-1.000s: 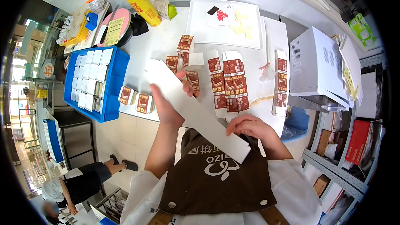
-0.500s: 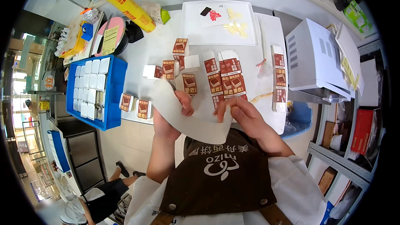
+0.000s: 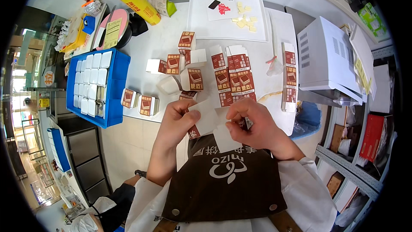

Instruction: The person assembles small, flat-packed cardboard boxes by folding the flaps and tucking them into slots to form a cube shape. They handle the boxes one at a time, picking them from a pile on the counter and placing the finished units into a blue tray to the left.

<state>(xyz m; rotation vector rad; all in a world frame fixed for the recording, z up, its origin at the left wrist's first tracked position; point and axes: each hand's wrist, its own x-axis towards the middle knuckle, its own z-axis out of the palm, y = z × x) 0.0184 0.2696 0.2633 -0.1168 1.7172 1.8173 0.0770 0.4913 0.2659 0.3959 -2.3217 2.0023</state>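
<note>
Just above my apron, a partly folded carton [image 3: 206, 116] spans the space between my hands, its white inner side mostly showing. My left hand [image 3: 178, 122] grips its left part, thumb on the white side, where a strip of brown print shows below. On the other side my right hand [image 3: 255, 126] pinches a panel, and a white flap hangs down under its fingers. Flat brown and white printed cartons [image 3: 234, 75] lie in overlapping rows beyond my right hand. Several opened cartons [image 3: 191, 79] stand or lie beyond my left hand, and two more [image 3: 147, 104] sit at the table's near left edge.
A blue crate [image 3: 115, 99] of white-lidded containers stands at the left. At the back are a white tray [image 3: 201, 32] with small yellow pieces and a yellow film roll [image 3: 133, 0]. To the right stand a carton stack [image 3: 290, 77] and a white appliance [image 3: 319, 60].
The carton was a broad curved white sheet between my hands; now it is bent into smaller panels with print showing. My left hand has turned. A person at lower left has shifted downward in view.
</note>
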